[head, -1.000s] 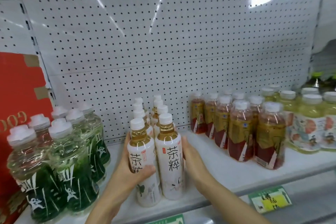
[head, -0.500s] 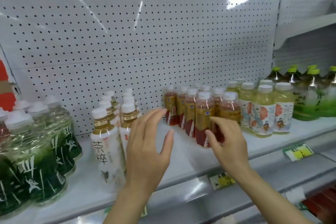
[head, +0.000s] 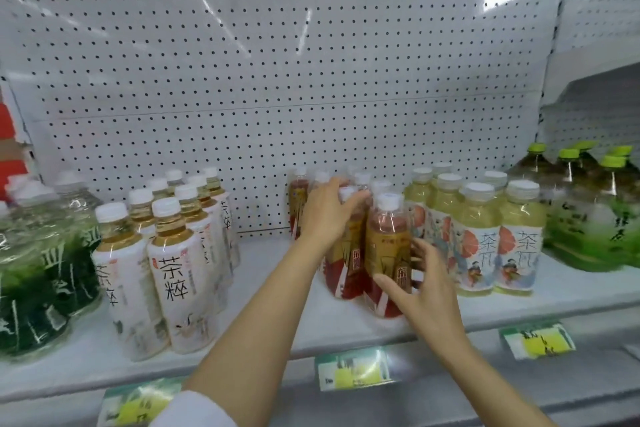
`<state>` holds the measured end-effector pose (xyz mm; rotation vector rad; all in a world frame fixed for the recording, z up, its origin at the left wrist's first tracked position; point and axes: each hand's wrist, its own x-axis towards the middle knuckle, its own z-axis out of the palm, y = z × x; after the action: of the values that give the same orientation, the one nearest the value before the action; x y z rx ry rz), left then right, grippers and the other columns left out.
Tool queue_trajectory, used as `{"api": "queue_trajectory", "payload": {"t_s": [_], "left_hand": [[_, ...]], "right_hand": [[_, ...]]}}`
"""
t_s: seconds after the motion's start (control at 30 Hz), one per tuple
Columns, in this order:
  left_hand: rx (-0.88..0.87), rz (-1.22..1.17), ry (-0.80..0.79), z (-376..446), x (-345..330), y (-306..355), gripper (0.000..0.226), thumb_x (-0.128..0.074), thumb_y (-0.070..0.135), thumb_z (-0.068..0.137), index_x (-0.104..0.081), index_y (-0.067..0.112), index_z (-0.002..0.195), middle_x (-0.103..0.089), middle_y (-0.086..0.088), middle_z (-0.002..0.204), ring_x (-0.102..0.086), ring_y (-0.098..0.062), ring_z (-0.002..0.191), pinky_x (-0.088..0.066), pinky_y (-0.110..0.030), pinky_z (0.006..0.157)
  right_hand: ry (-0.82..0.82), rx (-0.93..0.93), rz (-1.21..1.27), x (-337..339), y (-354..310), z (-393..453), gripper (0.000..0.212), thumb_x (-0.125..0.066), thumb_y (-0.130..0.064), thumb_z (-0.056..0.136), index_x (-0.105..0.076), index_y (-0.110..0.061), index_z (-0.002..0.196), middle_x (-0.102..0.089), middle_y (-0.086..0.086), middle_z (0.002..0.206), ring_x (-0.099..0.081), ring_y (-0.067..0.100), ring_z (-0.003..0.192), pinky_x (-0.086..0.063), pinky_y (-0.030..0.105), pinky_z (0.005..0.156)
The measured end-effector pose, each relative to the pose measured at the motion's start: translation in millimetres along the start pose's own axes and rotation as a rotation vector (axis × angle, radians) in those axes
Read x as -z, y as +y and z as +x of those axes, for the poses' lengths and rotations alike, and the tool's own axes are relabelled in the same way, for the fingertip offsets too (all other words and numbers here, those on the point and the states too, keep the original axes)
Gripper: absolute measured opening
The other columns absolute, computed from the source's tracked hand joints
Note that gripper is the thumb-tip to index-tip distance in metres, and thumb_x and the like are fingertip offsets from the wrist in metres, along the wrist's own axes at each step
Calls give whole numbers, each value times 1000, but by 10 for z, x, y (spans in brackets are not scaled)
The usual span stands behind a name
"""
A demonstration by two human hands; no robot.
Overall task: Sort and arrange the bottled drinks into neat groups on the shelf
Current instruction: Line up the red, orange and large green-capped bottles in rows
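On the white shelf (head: 277, 326), a group of red-and-gold tea bottles (head: 388, 243) stands in the middle. My left hand (head: 327, 215) grips the top of the front-left red-and-gold bottle (head: 346, 274), fingers curled over its cap. The spread fingers of my right hand (head: 427, 291) touch the lower right side of the front-right bottle. To the left stand white-label tea bottles (head: 173, 274) in two rows. Pale yellow-green bottles (head: 479, 239) with orange-fan labels stand just right of the red group.
Large green-capped bottles (head: 588, 218) fill the far right; clear bottles with dark green labels (head: 38, 253) fill the far left. A red box (head: 10, 149) shows at the left edge. Price tags (head: 356, 371) hang on the shelf front. A pegboard (head: 277, 80) backs the shelf.
Both hands left the white-label bottles and moved right to the red-and-gold group. The left hand now grips a bottle top; the right touches the front bottle. The view shifted right.
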<state>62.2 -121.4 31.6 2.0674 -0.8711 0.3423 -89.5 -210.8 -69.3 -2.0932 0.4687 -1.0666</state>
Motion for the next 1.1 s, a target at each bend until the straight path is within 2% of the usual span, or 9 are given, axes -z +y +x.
{"api": "queue_trajectory", "payload": {"t_s": [0.17,0.27,0.37,0.57,0.67,0.77,0.83,0.93,1.1], "left_hand": [[36,-45,-46,-77,215,-20,41,-64,49,90,-65,22,122,-67,5,109,-64,-13,92,-54,-27,72],[38,-64,-101,-186,378,-24,35,-67,46,90,-67,25,118,-68,4,112,-65,-15,98,-58,-37,85],[52,-62,-124,-277,573,-44,33,-69,42,89,-68,25,117,-68,3,111,-65,-13,96,-56,-29,81],[65,104,-222,-352,1102,-230,26,-65,34,94,-69,12,106,-74,5,90,-67,6,76,-55,-19,69],[125,224,-283,-272,1304,-295,21,-69,35,91,-68,18,102,-71,9,95,-68,-6,91,-46,-18,69],[177,367,-401,-119,1396,-248,39,-75,37,85,-65,25,121,-65,7,119,-59,-19,120,-46,-31,91],[141,415,-379,-13,1369,-150,59,-74,41,85,-56,23,138,-58,5,140,-53,-16,129,-41,-38,109],[20,373,-311,190,1216,63,62,-70,39,89,-50,21,145,-52,2,147,-49,-16,134,-36,-35,111],[11,499,-447,635,788,168,66,-65,41,93,-43,15,149,-47,-4,150,-48,-24,134,-41,-38,109]], "right_hand": [[-42,-2,10,-25,50,174,78,-81,-51,70,-41,-26,132,-51,-14,116,-51,6,104,-44,27,85],[-57,-40,12,-76,45,226,75,-81,-54,68,-42,-27,127,-55,-11,112,-56,11,102,-52,36,87],[-38,-60,-33,-92,25,235,70,-80,-51,70,-43,-25,123,-55,-12,104,-56,12,94,-53,35,82],[83,-117,-176,81,190,331,72,-78,-51,71,-44,-19,126,-62,-3,111,-59,17,96,-54,38,81],[55,-158,-205,144,238,376,76,-77,-56,70,-44,-21,128,-64,-1,116,-63,20,103,-56,42,83],[40,-126,-204,206,208,346,86,-75,-61,69,-40,-22,137,-59,-1,130,-58,19,115,-54,43,90],[152,7,-220,299,94,343,91,-76,-57,72,-36,-20,145,-51,0,140,-50,20,127,-48,42,99],[282,367,-218,434,-254,504,70,-74,-39,81,-48,-11,140,-55,4,136,-48,20,127,-40,37,106],[-70,381,-462,553,-823,1131,42,-66,-35,89,-59,-20,128,-60,-3,128,-57,18,115,-47,36,94]]}}
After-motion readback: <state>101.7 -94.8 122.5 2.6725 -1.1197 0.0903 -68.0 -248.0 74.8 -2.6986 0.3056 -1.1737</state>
